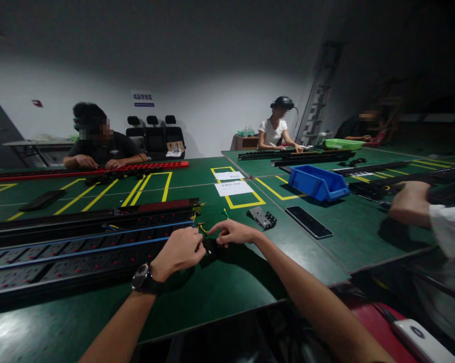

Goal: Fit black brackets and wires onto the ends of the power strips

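Observation:
My left hand [180, 249], with a black watch on the wrist, is curled at the right end of a long black power strip [72, 252] that lies open with blue and red wires inside. My right hand [233, 233] is pinched close beside it, fingertips over a small black end part [211, 248] and a thin yellow-green wire [203, 228]. What each hand grips is too small to make out. A second long black strip [91, 217] lies just behind the first.
A small metal bracket [263, 217] and a phone [308, 221] lie to the right on the green table [212, 292]. Farther back are a blue bin [317, 182], white papers [233, 187] and a red strip [152, 165]. Other people sit across and at right.

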Demonstrator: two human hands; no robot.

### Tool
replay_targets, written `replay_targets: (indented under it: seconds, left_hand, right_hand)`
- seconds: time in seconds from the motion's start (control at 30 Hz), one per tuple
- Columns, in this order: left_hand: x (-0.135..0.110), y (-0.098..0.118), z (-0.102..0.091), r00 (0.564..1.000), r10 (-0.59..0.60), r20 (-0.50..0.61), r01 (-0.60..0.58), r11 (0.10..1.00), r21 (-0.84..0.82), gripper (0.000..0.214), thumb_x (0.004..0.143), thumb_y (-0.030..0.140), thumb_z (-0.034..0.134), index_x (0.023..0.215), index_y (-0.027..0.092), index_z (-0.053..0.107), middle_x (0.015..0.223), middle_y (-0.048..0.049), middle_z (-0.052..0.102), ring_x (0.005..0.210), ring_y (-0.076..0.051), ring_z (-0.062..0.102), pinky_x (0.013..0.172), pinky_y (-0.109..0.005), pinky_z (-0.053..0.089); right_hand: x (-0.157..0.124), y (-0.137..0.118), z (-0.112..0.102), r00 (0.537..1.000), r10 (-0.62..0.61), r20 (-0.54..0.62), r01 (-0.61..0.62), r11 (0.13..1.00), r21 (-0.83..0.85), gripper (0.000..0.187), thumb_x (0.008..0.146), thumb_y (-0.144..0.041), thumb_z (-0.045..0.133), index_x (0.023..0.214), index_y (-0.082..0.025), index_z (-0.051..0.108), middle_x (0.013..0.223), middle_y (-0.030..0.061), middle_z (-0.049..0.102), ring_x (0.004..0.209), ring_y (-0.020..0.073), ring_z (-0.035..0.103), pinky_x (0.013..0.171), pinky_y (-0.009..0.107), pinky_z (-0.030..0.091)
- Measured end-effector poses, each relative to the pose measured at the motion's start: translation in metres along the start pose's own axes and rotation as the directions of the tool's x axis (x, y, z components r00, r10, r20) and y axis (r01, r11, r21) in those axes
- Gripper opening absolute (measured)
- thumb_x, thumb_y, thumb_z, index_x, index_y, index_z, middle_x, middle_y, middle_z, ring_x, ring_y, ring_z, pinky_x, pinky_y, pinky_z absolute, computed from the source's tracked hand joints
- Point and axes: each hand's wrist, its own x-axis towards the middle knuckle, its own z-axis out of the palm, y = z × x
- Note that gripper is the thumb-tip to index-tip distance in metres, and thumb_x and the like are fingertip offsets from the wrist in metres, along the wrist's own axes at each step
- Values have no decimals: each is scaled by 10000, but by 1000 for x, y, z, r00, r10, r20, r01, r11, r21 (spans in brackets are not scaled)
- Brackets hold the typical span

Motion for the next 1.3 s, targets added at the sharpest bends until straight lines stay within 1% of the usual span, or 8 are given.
replay_targets:
  seconds: [0.2,0.4,0.5,0.63,0.77,0.9,1.07,1.3]
  left_hand:
    - [1,-2,5,1000,2,-16,-2,1000,-31,252,928,269,450,791,181,642,833,-76,660,798,-210,609,734,-332,436]
    - [1,-1,0,1000,29,-10,-30,999,-32,365,989,283,367,795,169,655,834,-82,666,810,-209,603,755,-332,435]
    - [1,-1,-1,1000,27,-5,-27,999,-39,407,1006,294,338,786,168,657,825,-78,668,791,-202,598,744,-328,429]
    - [2,-1,1,1000,7,-9,-8,999,-43,448,1021,318,314,800,162,671,838,-80,675,781,-196,597,750,-326,427]
    - [2,-2,2,1000,-1,-10,0,999,-51,481,1031,348,300,803,162,681,830,-80,673,774,-190,598,744,-319,423]
    - [2,-1,1,1000,-8,-9,8,999,-52,530,1043,398,276,788,169,681,814,-80,666,771,-194,598,734,-317,419]
    - [1,1,-1,1000,4,-21,-5,998,-56,570,1037,492,280,817,169,694,814,-80,659,788,-205,601,713,-317,417]
    - [0,1,-3,1000,14,-14,-15,998,-57,602,1002,604,316,829,167,694,820,-86,654,800,-212,599,693,-316,410]
  right_hand:
    - [1,-2,7,1000,16,7,-16,1000,23,410,813,-200,674,1218,-151,635,737,-18,692,579,105,638,547,191,480]
    - [6,-2,15,993,54,-101,-56,998,-21,397,810,-164,627,1207,-161,637,715,-22,684,562,101,638,440,140,407]
    - [7,-1,16,987,69,-142,-73,997,-24,409,787,-121,592,1192,-152,645,677,-34,660,557,102,634,455,151,455]
    - [7,-2,17,993,77,-93,-73,996,49,470,756,-99,568,1217,-145,642,658,-44,647,551,109,636,515,200,539]
    - [3,-4,16,997,75,-19,-73,995,62,488,749,-109,574,1229,-150,649,691,-32,661,576,111,645,535,202,540]
    - [4,-5,16,1000,28,14,-27,998,-62,471,735,-126,642,1205,-155,662,677,-49,625,573,102,589,503,179,453]
    - [8,-5,20,991,-102,-91,69,947,-313,322,733,-203,745,1049,-150,708,703,-49,584,620,98,518,535,187,366]
    - [8,0,20,977,-198,-78,152,905,-398,278,764,-290,783,987,-156,685,802,-16,622,697,122,548,607,205,391]
